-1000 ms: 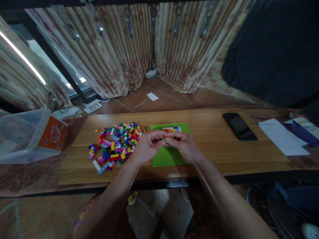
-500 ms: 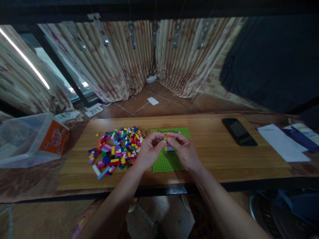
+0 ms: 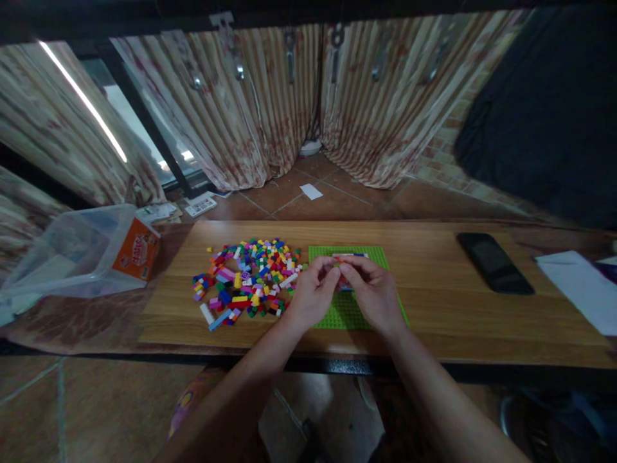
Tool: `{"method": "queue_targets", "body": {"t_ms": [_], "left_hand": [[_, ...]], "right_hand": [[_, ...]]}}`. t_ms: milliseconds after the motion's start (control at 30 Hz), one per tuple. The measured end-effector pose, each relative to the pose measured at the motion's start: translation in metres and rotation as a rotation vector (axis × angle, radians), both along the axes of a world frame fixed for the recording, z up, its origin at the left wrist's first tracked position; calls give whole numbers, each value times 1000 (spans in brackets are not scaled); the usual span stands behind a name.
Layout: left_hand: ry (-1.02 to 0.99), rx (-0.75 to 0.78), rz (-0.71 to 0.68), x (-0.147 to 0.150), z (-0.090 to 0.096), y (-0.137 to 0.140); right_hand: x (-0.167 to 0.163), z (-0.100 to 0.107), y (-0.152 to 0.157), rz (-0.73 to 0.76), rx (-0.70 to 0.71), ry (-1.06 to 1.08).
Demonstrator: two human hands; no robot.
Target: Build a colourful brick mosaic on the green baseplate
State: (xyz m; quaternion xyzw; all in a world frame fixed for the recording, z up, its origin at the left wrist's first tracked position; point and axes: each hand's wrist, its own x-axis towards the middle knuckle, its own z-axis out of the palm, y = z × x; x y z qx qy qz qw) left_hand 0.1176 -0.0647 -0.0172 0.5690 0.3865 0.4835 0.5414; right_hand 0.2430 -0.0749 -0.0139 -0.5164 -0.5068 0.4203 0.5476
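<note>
My left hand [image 3: 314,290] and my right hand [image 3: 375,289] meet above a green studded baseplate [image 3: 347,316]. Thumbs and fingertips of both are closed together on small building bricks [image 3: 339,260], of which only an orange-red bit shows. The fingers hide most of what they pinch. Behind the fingertips, a flat piece with a white and blue edge [image 3: 359,255] lies on the baseplate, largely covered by the hands. Left of the baseplate spreads a loose pile of many-coloured building bricks [image 3: 245,275], close to my left wrist.
A clear plastic box [image 3: 81,247] with an orange label lies at the table's left end. To the right, a black phone [image 3: 495,262] rests on the wooden board [image 3: 434,308], with white paper [image 3: 578,283] past it. Curtains [image 3: 284,116] hang beyond the table.
The view has turned slightly left, so everything sits further right in it. Both hands stay together over the baseplate; the green brick seen between the fingertips before is now hidden.
</note>
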Motion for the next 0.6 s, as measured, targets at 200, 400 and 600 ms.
{"method": "queue_targets", "body": {"t_ms": [200,400,600], "left_hand": [[-116,-153,-9,4,-3,0],[-26,-107,59,4,-4,0],[1,-61,112,4,-7,0]], "right_hand": [[-3,0,-2,-28,34,-36],[-6,-2,-1,-18,97,-120],[-12,-4,1,-38,92,-64]]}}
